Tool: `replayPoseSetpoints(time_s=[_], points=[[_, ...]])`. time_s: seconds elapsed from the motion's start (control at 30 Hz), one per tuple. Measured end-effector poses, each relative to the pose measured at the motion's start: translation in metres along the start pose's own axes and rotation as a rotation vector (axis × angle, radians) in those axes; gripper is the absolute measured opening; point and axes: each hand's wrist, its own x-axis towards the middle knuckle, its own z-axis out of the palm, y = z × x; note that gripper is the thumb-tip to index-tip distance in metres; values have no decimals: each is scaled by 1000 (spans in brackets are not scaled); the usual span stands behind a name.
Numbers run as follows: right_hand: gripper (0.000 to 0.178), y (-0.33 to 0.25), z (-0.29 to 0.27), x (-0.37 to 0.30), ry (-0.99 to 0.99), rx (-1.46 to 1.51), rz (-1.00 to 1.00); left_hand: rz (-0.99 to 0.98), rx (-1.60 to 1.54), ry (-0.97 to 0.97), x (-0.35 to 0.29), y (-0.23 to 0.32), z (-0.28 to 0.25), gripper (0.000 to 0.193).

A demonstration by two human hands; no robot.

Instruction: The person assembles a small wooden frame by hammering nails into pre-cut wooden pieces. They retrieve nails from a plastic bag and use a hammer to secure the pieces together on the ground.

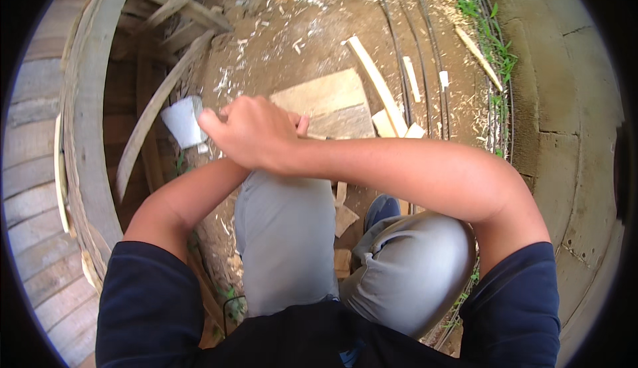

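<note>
My forearms cross above my knee. My right hand (256, 125) lies over my left wrist, back up, with its knuckles bent and one digit jutting left. Whatever its curled fingers close around is hidden beneath it. Most of my left hand (303, 126) is covered by the right; only fingertips show past it, so its grip cannot be made out. Just beyond the hands, a flat pale wooden board (325, 92) rests on the dirt with a greyer wood piece (345, 122) along its near edge. Left of my right hand sits a whitish-grey block (183, 122).
A long wooden strip (377, 82) and small offcuts (412, 79) lie to the right of the board. Dark rods or cables (428, 49) run along the ground beside a concrete slab (565, 135). A wooden frame (93, 102) rises at left. Shavings litter the dirt.
</note>
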Motion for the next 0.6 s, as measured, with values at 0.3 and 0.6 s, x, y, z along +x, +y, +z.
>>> replayPoseSetpoints(time_s=[0.3,0.6], points=[[54,8,6,-12,114,-20,-83,367,-292,131,12,9,3,36],[45,11,12,-17,160,72,-135,371,-243,132,14,5,4,30]])
